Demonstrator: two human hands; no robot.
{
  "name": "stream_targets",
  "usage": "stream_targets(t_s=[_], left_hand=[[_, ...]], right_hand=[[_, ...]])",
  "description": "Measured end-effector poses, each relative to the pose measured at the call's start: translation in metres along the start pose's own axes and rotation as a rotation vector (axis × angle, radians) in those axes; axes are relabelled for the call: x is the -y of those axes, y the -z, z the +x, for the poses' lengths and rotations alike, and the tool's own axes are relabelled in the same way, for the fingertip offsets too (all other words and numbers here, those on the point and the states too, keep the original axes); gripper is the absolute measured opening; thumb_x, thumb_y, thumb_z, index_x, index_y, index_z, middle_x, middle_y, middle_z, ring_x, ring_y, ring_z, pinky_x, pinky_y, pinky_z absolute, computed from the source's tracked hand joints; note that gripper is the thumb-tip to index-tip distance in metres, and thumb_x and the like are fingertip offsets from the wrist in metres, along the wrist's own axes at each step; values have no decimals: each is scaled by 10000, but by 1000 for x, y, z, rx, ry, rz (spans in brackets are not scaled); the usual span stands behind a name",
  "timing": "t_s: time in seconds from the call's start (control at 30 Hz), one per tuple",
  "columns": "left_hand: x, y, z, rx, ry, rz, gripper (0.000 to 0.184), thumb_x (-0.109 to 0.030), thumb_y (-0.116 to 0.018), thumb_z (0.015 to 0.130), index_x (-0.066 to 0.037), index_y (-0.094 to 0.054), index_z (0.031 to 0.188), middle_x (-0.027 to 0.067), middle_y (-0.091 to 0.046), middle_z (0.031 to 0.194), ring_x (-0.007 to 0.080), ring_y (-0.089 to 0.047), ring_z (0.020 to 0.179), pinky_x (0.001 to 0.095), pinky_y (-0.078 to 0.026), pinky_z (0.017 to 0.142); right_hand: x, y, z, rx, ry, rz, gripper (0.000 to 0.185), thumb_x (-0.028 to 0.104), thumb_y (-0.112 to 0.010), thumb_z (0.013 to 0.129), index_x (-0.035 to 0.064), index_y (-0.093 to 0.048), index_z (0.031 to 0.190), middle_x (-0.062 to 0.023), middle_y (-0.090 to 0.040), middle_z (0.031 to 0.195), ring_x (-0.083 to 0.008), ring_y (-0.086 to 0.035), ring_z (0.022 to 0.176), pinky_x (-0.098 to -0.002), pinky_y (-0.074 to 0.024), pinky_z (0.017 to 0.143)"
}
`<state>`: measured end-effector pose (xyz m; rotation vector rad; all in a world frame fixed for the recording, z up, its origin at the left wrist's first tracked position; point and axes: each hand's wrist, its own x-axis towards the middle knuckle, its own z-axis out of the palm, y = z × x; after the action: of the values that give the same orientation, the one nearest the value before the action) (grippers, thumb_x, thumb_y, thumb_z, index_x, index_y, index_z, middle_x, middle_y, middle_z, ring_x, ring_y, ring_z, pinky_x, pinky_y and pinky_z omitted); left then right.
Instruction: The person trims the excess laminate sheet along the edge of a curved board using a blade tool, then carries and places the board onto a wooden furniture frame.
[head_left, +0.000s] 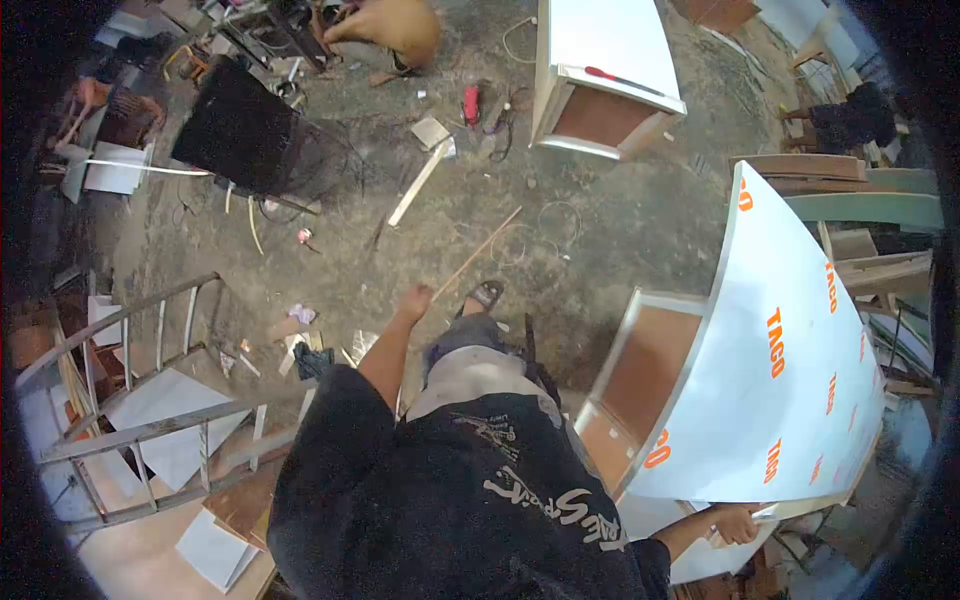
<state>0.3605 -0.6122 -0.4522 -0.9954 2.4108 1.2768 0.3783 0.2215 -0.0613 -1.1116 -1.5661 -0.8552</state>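
My left hand (pixel 418 300) is closed around the lower end of a thin wooden stick (pixel 478 253), which points up and to the right over the concrete floor. At the lower right, my right hand (pixel 735 522) has its fingers curled at the lower edge of a large white panel (pixel 760 360) printed with orange TACO lettering. Whatever is between those fingers is too small to make out. The panel forms the curved side of a cabinet (pixel 650 365) with a brown inner face, standing to my right.
A metal ladder (pixel 130 435) lies at the left near white boards. Another white cabinet (pixel 610 50) bears a red-handled tool (pixel 605 74). A black panel (pixel 237 125) is at upper left. People (pixel 390 32) are farther off. Wood strips (pixel 420 185) and scraps litter the floor.
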Motion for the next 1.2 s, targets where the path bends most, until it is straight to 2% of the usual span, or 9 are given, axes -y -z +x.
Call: stream_targets(t_s=[0.27, 0.37, 0.63, 0.67, 0.77, 0.83, 0.87, 1.13, 1.2], left_hand=[[-86, -49, -7, 373, -207, -106, 398, -363, -639, 872, -51, -737, 1099, 194, -738, 981, 343, -704, 965, 441, -530, 885], [-66, -76, -14, 548, -332, 265, 419, -363, -663, 841, -46, -742, 1104, 222, -742, 983, 334, -720, 956, 426, -547, 857], [-54, -31, 13, 481, -38, 411, 540, -452, -592, 934, 48, -690, 1115, 284, -697, 1107, 388, -663, 1060, 489, -485, 931], [-53, -23, 17, 558, -16, 390, 555, -470, -593, 939, 44, -691, 1123, 267, -694, 1123, 378, -657, 1067, 491, -482, 935], [7, -56, 56, 703, -301, 441, 612, -544, -558, 945, 7, -692, 1173, 276, -691, 1171, 362, -668, 1094, 479, -497, 970], [-9, -53, 52, 1078, -103, 40, 625, -577, -506, 978, -76, -663, 1317, 130, -670, 1309, 288, -600, 1215, 461, -458, 1035], [-44, -17, 29, 1096, 1, 206, 648, -591, -489, 985, -100, -609, 1390, 110, -595, 1407, 304, -544, 1288, 479, -415, 1075], [-68, -28, 38, 1164, 115, 492, 652, -581, -458, 997, -108, -583, 1427, 167, -550, 1461, 356, -523, 1324, 529, -399, 1092], [-83, -22, 62, 1314, -263, 761, 643, -575, -474, 993, -89, -630, 1383, 199, -544, 1465, 405, -538, 1306, 552, -405, 1089]], right_hand=[[-15, -13, -2, 257, -116, -34, 477, 548, -541, 957, 106, -560, 1133, -128, -582, 1105, -346, -605, 928, -512, -473, 729], [-16, -11, 1, 351, -133, -74, 474, 572, -523, 959, 147, -569, 1165, -109, -585, 1143, -335, -605, 986, -512, -476, 758], [-8, 7, 5, 126, -66, 110, 484, 492, -622, 876, 52, -605, 1077, -187, -607, 1074, -399, -600, 1004, -537, -488, 829], [-26, -6, 1, 75, 20, 186, 607, 586, -635, 874, 24, -600, 1100, -207, -608, 1107, -410, -608, 1024, -526, -505, 874], [-47, -9, -29, 36, -68, 243, 490, 414, -594, 984, -24, -567, 1199, -201, -623, 1085, -401, -583, 1074, -521, -482, 881], [-53, 18, -41, 71, -152, 421, 392, 300, -624, 976, -85, -610, 1048, -248, -628, 1088, -426, -596, 1014, -524, -460, 935], [-36, 44, -43, 157, -447, 658, 316, 236, -582, 1024, -69, -644, 1076, -243, -643, 1093, -380, -634, 973, -487, -519, 880], [14, 189, -23, 641, -1055, 1159, 307, 296, -584, 997, 86, -599, 1220, -95, -604, 1241, -225, -543, 1185, -437, -404, 1036], [27, 209, -14, 770, -1028, 1187, 352, 306, -592, 996, 100, -568, 1281, -85, -565, 1314, -227, -499, 1260, -458, -391, 1061]])
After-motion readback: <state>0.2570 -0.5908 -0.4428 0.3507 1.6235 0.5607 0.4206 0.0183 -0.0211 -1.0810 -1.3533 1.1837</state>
